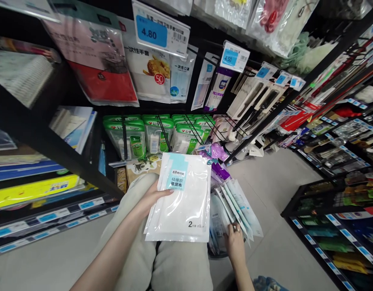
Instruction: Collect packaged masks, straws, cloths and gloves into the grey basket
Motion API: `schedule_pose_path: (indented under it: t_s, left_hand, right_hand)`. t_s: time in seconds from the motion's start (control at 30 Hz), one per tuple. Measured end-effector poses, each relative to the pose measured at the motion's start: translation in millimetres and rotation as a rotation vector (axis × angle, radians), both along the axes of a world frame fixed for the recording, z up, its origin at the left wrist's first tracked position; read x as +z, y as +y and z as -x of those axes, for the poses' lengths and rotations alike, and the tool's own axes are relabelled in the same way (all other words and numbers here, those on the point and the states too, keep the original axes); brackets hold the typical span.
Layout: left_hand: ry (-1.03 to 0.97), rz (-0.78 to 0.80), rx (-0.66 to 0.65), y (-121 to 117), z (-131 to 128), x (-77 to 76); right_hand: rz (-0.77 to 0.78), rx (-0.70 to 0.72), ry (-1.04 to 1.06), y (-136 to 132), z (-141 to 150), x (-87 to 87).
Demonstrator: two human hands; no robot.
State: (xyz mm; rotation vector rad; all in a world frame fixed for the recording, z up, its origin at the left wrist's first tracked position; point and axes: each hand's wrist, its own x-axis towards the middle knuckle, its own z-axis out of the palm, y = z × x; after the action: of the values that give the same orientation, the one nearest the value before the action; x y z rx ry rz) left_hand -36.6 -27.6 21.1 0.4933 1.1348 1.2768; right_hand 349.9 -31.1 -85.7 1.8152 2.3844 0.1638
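My left hand [157, 196] is closed on a small stack of flat, clear-wrapped silicone steamer cloth packets [189, 202], held above my knees with the thumb on the front. The top packet is white with a pale blue label and a "2" near its lower corner. Lower right, my right hand [235, 240], a ring on one finger, has curled fingers at the near edges of several similar flat packets [239, 206]. These lean together in a dark container [218, 255], mostly hidden beneath them. My right fingertips are partly hidden among the packets.
Green-topped Bull packs [156, 131] hang on hooks ahead. Above them hang glove bags [148, 66], a red and pink bag [98, 60] and price tags [160, 30]. Notebooks and a yellow pack [34, 192] fill the left shelf. Another stocked shelf [332, 242] stands right, across grey floor [274, 182].
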Motion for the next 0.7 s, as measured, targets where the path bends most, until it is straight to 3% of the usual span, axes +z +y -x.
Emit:
schedule_pose_path:
  t_s: [0.1,0.3,0.53,0.7]
  left_hand:
    - [0.006,0.009,0.009,0,0,-0.3]
    - [0.010,0.008,0.003,0,0,-0.2]
    - [0.015,0.004,0.002,1,-1,0.3]
    - [-0.003,0.006,0.002,0,-1,2.2]
  right_hand:
    - [0.043,0.001,0.043,-6,8,-0.3]
    - [0.345,-0.327,0.089,5,15,-7.2]
    - [0.363,-0.311,0.073,20,5,-7.3]
    - [0.369,-0.267,0.069,21,19,-12.2]
